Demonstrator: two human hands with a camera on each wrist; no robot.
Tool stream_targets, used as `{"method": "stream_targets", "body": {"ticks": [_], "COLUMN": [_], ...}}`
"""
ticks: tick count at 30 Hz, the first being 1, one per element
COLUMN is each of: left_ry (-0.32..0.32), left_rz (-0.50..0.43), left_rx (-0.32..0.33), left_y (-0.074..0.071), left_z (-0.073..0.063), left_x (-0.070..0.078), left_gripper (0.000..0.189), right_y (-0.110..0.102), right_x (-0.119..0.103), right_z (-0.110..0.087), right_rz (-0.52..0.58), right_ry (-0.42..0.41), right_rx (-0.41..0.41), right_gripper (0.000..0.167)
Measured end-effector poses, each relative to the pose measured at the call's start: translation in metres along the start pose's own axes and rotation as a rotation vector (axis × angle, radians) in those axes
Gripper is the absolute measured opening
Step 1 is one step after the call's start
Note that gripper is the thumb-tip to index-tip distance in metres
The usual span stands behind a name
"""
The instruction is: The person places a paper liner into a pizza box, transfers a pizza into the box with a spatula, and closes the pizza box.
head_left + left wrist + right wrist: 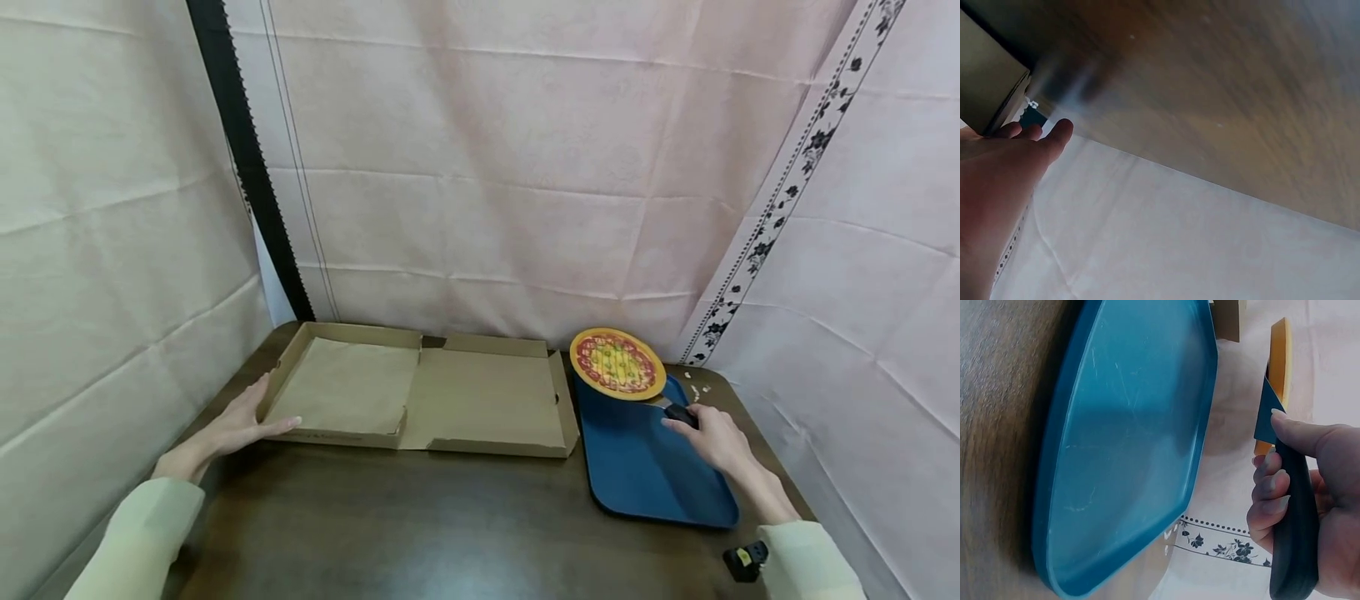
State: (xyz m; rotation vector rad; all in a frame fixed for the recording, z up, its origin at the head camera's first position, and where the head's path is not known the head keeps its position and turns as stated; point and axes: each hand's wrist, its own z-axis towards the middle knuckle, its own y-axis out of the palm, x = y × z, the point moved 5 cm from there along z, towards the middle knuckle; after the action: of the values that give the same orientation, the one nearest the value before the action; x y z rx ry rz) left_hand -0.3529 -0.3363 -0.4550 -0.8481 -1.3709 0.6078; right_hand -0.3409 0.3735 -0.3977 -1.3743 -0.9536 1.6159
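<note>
In the head view my right hand (716,437) grips the black handle (681,416) of a pizza server, with fingers wrapped round it in the right wrist view. On its blade (1266,415) rests a toy pizza (617,364) with an orange crust, raised over the back of a blue tray (652,467). An open cardboard pizza box (487,400) lies to the left, a sheet of paper (348,387) lining its left half. My left hand (236,425) is at that half's front left corner, fingers extended along the side and thumb against the front wall.
Pale bits (697,390) lie on the brown table (420,517) beyond the tray's right edge. A small black device (746,561) is by my right sleeve. Cloth curtains (480,167) hang close behind and on both sides.
</note>
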Motion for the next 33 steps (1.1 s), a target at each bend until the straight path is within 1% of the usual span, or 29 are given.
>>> {"method": "stream_targets", "body": {"ticks": [5, 10, 21, 28, 33], "left_ry": [0.003, 0.000, 0.020, 0.002, 0.023], "left_rz": [-0.022, -0.012, 0.002, -0.006, 0.006], "left_rx": [-0.004, -0.013, -0.010, -0.026, -0.017], "left_y": [-0.001, 0.000, 0.007, 0.008, 0.011], "left_z": [0.002, 0.004, 0.007, 0.010, 0.011], "left_x": [0.003, 0.005, 0.009, 0.013, 0.016], "left_gripper": [0.114, 0.115, 0.114, 0.115, 0.115], "right_y": [-0.001, -0.002, -0.003, 0.000, 0.003], "right_x": [-0.004, -0.007, -0.012, -0.015, -0.019], "right_z": [0.004, 0.008, 0.010, 0.015, 0.018], "right_rz": [0.007, 0.006, 0.005, 0.015, 0.023], "right_ry": [-0.013, -0.018, -0.031, -0.029, -0.042], "right_rx": [0.002, 0.003, 0.005, -0.010, -0.015], "right_gripper": [0.041, 0.041, 0.038, 0.039, 0.037]}}
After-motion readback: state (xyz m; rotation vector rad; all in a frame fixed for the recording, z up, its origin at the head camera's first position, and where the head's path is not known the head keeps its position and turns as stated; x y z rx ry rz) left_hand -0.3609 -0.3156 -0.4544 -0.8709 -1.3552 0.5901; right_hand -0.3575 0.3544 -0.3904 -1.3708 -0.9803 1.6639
